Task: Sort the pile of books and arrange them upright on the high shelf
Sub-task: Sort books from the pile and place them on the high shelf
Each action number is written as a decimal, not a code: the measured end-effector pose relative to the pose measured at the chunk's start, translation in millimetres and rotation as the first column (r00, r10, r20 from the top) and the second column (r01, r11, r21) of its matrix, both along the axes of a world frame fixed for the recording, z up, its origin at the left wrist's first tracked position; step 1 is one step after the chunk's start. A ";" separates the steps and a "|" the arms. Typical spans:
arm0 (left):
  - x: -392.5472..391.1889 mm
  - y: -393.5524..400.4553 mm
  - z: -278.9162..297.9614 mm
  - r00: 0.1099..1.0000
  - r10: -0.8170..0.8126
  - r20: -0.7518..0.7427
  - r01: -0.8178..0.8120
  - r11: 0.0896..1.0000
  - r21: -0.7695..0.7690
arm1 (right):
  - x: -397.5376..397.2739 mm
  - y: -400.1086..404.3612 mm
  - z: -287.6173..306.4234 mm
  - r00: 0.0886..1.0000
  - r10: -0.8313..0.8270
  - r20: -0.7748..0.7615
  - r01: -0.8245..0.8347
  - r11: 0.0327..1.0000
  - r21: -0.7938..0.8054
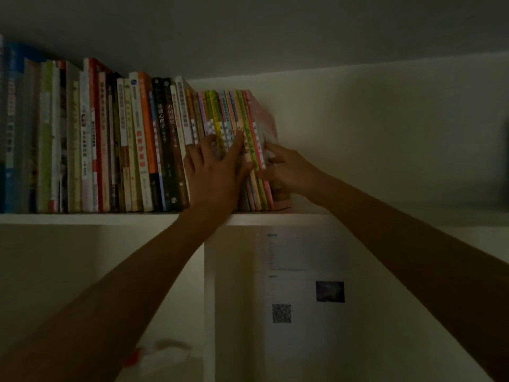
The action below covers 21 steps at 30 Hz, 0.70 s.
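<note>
the books [91,139] stand upright in a row on the shelf [82,218], filling its left part. at the row's right end are thin books [234,114], tilted a little. the left hand [213,172] lies flat on their spines, fingers straight and spread. the right hand [286,169] is at the last pink book [264,119], fingers curled against its cover; whether it grips is unclear. a paper [305,277] hangs below the shelf.

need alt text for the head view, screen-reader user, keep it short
Two bare arms reach up to a high white shelf in dim light; the left hand lies flat on thin colourful books ending an upright row, while the right hand holds the outermost pink book.
</note>
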<state>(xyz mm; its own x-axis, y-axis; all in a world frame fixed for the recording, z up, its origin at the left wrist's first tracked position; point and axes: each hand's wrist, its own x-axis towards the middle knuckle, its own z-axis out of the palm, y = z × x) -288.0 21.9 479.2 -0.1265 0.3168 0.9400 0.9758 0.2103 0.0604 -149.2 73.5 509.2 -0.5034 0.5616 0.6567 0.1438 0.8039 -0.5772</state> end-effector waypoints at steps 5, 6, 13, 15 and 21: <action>12.4 -13.7 -9.6 0.978 -0.200 0.056 0.198 0.979 0.039 | 9.9 -0.4 -5.2 0.982 -0.184 0.053 0.178 0.979 0.102; 18.4 -20.7 -20.9 0.954 -0.298 0.038 0.293 0.950 0.108 | 17.7 -5.2 -9.0 0.972 -0.236 0.009 0.232 0.963 0.136; 68.3 -61.1 -172.0 0.688 -0.725 -0.025 0.724 0.689 -0.028 | 114.8 -82.4 -123.9 0.960 -0.271 -0.076 0.275 0.845 0.458; 75.2 -50.6 -216.9 0.631 -0.769 0.103 0.776 0.620 -0.120 | 135.2 -84.0 -177.3 0.944 -0.315 0.102 0.250 0.880 0.403; 105.6 -18.1 -356.1 0.551 -0.698 0.457 0.831 0.410 -0.376 | 204.7 -70.2 -342.0 0.788 -0.404 0.465 0.417 0.905 0.081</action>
<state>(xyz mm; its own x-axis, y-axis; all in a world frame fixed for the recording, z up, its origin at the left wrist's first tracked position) -182.4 3.7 123.1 0.2643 0.7702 0.5805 0.7170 -0.5594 0.4159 55.4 3.3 167.2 -0.4603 0.7973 0.3905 0.7103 0.5946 -0.3767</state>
